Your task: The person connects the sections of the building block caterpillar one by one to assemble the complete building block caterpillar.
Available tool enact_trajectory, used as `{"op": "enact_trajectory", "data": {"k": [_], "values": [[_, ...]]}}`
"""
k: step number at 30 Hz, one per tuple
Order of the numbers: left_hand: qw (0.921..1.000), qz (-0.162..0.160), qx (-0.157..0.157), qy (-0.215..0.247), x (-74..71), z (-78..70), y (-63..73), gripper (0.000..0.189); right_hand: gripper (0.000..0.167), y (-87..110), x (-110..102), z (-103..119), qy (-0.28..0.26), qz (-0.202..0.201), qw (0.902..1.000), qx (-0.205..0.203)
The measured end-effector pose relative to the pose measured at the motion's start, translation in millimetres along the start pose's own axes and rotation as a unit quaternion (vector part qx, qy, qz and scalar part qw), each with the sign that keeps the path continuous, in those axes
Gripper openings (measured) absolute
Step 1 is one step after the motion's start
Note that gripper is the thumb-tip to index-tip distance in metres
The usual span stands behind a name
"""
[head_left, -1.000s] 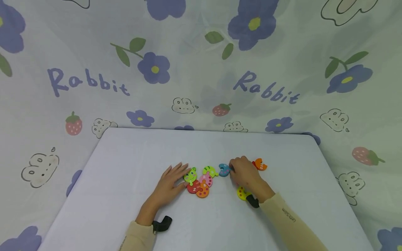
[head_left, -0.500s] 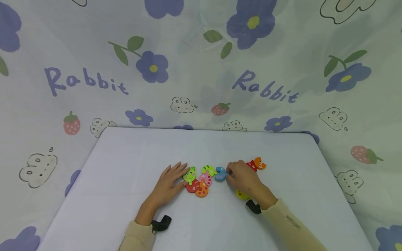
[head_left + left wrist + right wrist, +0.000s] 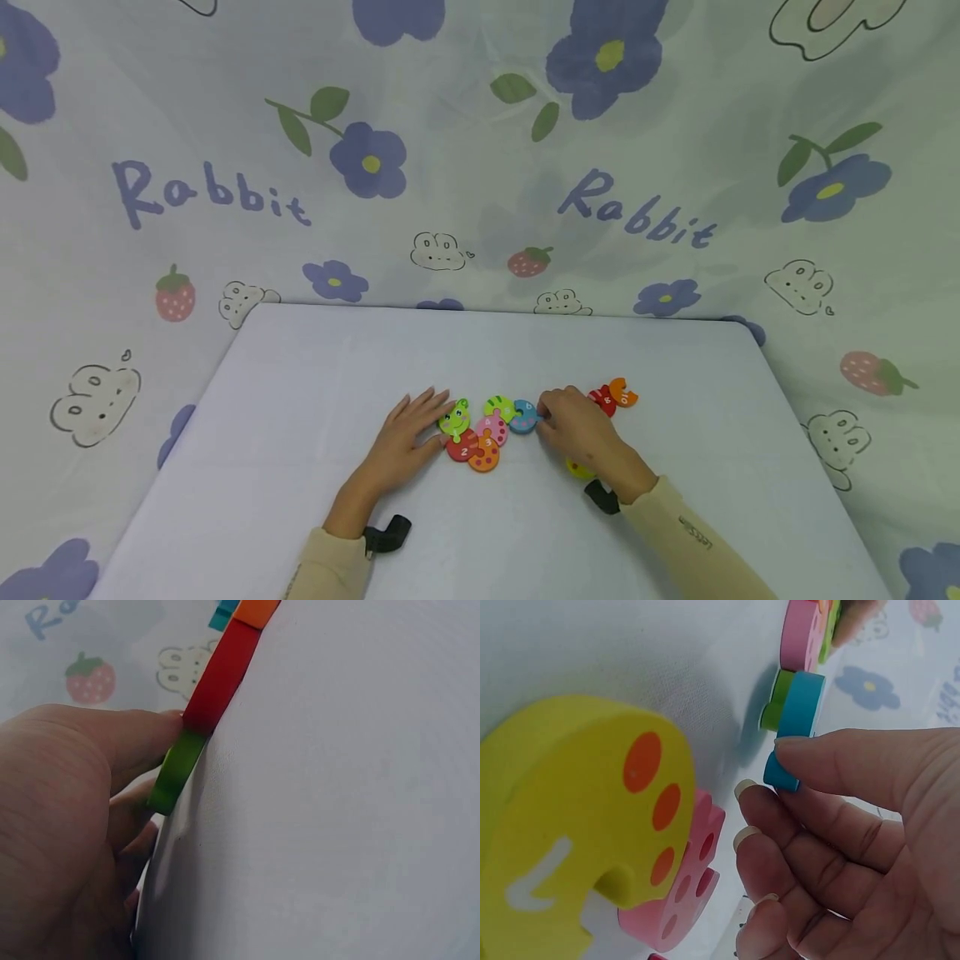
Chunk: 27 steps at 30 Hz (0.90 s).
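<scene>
A wooden caterpillar number puzzle lies on the white table, with its smiling green head [image 3: 453,419] joined to a red piece [image 3: 462,447], then orange, pink and striped green pieces [image 3: 498,408]. My left hand [image 3: 405,433] rests with fingers extended beside the head; its thumb touches the edge where the red and green pieces meet. My right hand [image 3: 576,423] pinches the knob of the blue puzzle piece [image 3: 801,705] between thumb and forefinger. That blue piece meets the striped green one; whether they interlock fully is unclear. The other right fingers curl loosely below.
Near my right wrist lies a yellow piece [image 3: 579,468], with a loose pink piece [image 3: 697,877] behind it in the right wrist view. Farther right sit another red piece [image 3: 602,400] and an orange one [image 3: 621,392]. A printed cloth hangs behind the table.
My right hand has shifted left with the blue piece, closing the gap to the striped green piece. The red piece on the right has come into fuller view. My left hand stays put.
</scene>
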State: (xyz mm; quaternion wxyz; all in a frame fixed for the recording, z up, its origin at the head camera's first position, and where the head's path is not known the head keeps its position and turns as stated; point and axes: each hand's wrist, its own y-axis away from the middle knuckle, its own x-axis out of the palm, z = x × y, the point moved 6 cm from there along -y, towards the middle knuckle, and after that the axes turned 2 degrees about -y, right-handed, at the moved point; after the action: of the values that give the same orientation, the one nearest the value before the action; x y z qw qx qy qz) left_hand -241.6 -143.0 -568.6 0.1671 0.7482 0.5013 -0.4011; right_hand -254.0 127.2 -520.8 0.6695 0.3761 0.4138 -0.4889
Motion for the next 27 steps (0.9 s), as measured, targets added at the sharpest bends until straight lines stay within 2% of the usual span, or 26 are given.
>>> {"op": "enact_trajectory", "data": {"k": [15, 22, 27], "values": [[1.0000, -0.001, 0.002, 0.002, -0.4, -1.1, -0.3, 0.055, 0.014, -1.6, 7, 2, 0.013, 0.010, 0.9998, -0.007], [0.9997, -0.020, 0.015, 0.000, -1.6, -2.9, 0.5, 0.056, 0.017, -1.7, 9, 5, 0.037, 0.009, 0.9992, -0.011], [0.9999, -0.012, 0.006, 0.003, -1.4, -2.3, 0.4, 0.057, 0.018, -2.5, 10, 4, 0.048, 0.011, 0.9987, -0.012]]}}
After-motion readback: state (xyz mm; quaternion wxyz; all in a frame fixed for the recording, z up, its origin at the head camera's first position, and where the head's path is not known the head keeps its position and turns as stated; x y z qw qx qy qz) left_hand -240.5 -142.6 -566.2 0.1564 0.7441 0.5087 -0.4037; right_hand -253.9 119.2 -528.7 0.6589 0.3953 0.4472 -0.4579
